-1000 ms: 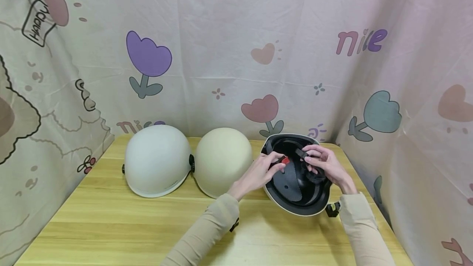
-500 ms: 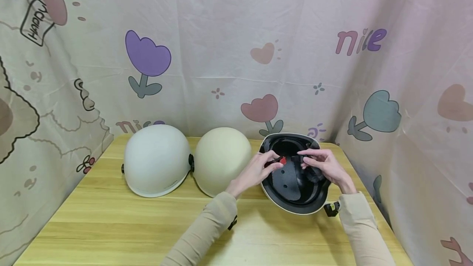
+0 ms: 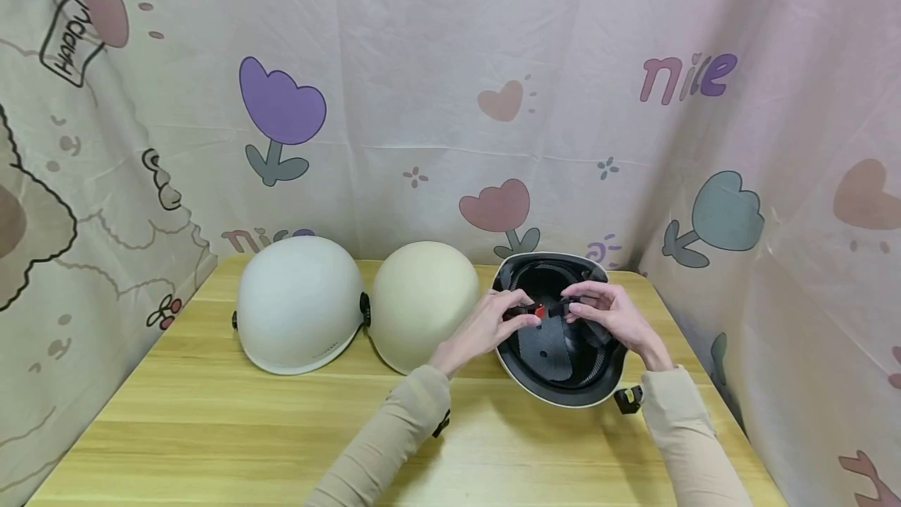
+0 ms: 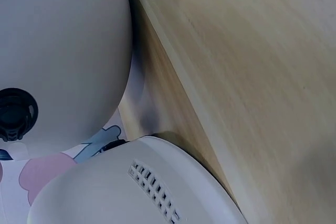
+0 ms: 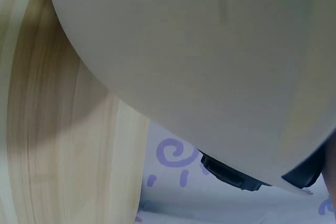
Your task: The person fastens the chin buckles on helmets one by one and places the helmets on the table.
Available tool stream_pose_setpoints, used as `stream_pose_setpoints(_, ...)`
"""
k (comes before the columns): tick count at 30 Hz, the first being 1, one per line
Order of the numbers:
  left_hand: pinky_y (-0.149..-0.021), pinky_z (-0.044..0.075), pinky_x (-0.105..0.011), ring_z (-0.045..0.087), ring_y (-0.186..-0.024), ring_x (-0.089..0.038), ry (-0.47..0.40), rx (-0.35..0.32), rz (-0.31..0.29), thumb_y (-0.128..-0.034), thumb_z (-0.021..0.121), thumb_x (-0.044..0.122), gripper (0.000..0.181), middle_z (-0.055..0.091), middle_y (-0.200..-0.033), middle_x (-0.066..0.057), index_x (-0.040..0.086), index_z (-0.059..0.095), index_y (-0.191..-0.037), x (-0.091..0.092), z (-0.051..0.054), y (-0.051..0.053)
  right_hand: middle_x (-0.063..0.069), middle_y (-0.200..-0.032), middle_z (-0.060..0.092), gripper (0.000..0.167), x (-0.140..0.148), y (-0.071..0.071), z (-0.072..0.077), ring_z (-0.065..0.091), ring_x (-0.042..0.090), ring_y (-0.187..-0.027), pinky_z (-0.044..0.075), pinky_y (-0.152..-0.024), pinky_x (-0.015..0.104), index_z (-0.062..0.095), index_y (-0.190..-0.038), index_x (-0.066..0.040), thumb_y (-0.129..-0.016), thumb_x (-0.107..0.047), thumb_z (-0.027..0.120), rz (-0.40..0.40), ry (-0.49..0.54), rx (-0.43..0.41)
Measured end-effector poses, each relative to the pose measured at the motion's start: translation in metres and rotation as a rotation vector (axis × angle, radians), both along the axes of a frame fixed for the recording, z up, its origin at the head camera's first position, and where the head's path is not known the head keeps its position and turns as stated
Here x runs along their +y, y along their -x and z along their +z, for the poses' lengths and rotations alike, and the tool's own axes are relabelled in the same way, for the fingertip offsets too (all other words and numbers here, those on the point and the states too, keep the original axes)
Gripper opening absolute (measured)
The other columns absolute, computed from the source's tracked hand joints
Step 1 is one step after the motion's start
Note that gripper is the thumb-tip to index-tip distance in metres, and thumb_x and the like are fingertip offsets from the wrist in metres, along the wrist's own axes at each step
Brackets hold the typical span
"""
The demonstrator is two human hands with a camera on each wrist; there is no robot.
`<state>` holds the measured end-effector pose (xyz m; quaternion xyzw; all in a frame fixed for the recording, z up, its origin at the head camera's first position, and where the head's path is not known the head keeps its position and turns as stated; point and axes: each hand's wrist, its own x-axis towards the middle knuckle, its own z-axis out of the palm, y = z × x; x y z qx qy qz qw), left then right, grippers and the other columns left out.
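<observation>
On the right of the table, in the head view, a helmet (image 3: 556, 396) lies with its black padded inside facing up and toward me. Above that opening my left hand (image 3: 486, 329) pinches a strap end with a red buckle piece (image 3: 539, 311). My right hand (image 3: 618, 318) pinches a black buckle piece (image 3: 561, 308) from the other side. The two pieces face each other very close together; whether they touch I cannot tell. In the right wrist view the helmet's pale outer shell (image 5: 184, 61) fills most of the picture, and the fingers are out of sight.
Left of the hands stand a cream helmet (image 3: 425, 303) and a white helmet (image 3: 300, 307), domes up, side by side. They sit near the back of the wooden table (image 3: 232, 444). A patterned cloth (image 3: 422, 116) hangs behind and at both sides.
My right hand has shifted left, and the black buckle piece has swung from tilted to nearly level beside the red one. The left hand has hardly moved.
</observation>
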<state>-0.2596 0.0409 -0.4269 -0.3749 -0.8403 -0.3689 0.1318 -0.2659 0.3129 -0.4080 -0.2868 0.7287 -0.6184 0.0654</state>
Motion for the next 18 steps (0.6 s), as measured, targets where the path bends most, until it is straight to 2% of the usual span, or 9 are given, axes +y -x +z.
stream_pose_setpoints(9,-0.096,0.044,-0.033,0.063,-0.094,-0.013,0.016,-0.005,0.003,-0.0911,0.071,0.035,0.026,0.074,-0.106,0.003,0.019,0.069,-0.111,-0.0014,-0.0027,0.0008,-0.005,-0.098,0.076,0.026,-0.0044,-0.0009,0.0008,0.077,0.02,-0.084,0.062,-0.081,0.026,0.057,-0.116,0.02,-0.096,0.005,0.061,-0.024,-0.022,0.024)
stream_pose_setpoints(18,-0.097,0.044,-0.032,0.06,-0.099,-0.014,0.023,-0.039,-0.006,-0.0921,0.069,0.037,0.027,0.074,-0.112,0.004,0.021,0.069,-0.113,0.0004,0.0014,-0.0014,-0.006,-0.093,0.076,0.023,-0.0073,-0.0033,-0.0005,0.076,0.01,-0.081,0.062,-0.079,0.023,0.059,-0.113,0.019,-0.094,0.005,0.063,-0.059,-0.009,0.028)
